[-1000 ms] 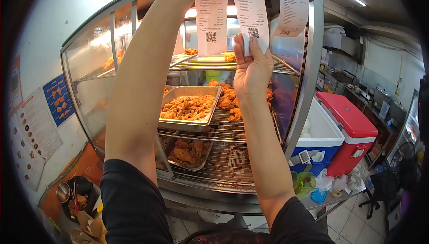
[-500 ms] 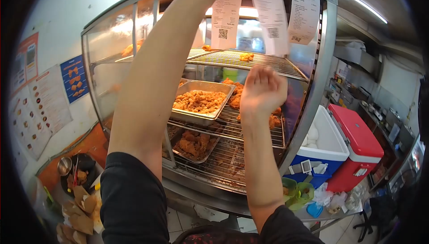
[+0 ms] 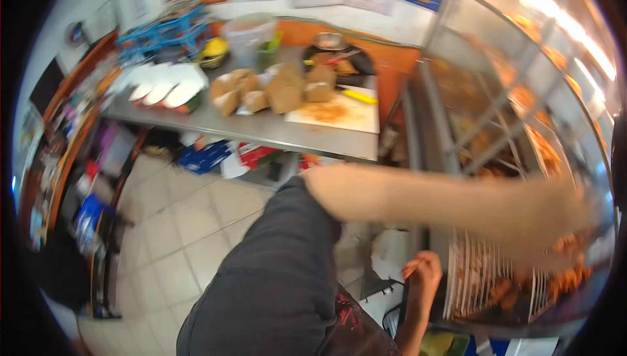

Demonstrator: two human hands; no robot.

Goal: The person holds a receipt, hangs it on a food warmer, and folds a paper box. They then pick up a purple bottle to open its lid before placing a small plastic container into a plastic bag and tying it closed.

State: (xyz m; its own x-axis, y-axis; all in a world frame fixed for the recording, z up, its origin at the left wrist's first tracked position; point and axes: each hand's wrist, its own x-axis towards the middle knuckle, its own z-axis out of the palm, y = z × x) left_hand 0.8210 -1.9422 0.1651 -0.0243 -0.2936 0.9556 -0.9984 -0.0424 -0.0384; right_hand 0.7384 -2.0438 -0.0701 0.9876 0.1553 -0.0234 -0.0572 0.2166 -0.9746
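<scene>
My left arm reaches across to the right, over the open side of the glass warming cabinet (image 3: 439,118). Its hand (image 3: 558,216) is smeared by motion near the fried pieces (image 3: 565,281), and its fingers cannot be made out. Lower down, my right hand (image 3: 424,268) is beside the cabinet's edge, left of the wire rack (image 3: 480,268). Its fingers are curled together; whatever they hold, if anything, is hidden. More fried food lies on the upper trays behind the glass.
Along the wall, a metal table (image 3: 255,126) bears brown paper bags (image 3: 284,88), a white board (image 3: 362,118) with crumbs, a yellow-handled utensil (image 3: 358,96), a black pan (image 3: 366,63), a clear bucket (image 3: 248,39) and a blue crate (image 3: 163,33). Shelves stand at far left.
The view has swung left towards the table. My left hand has left the hanging receipts and is now lower, over the cabinet. My right hand has dropped from before the racks to beside them.
</scene>
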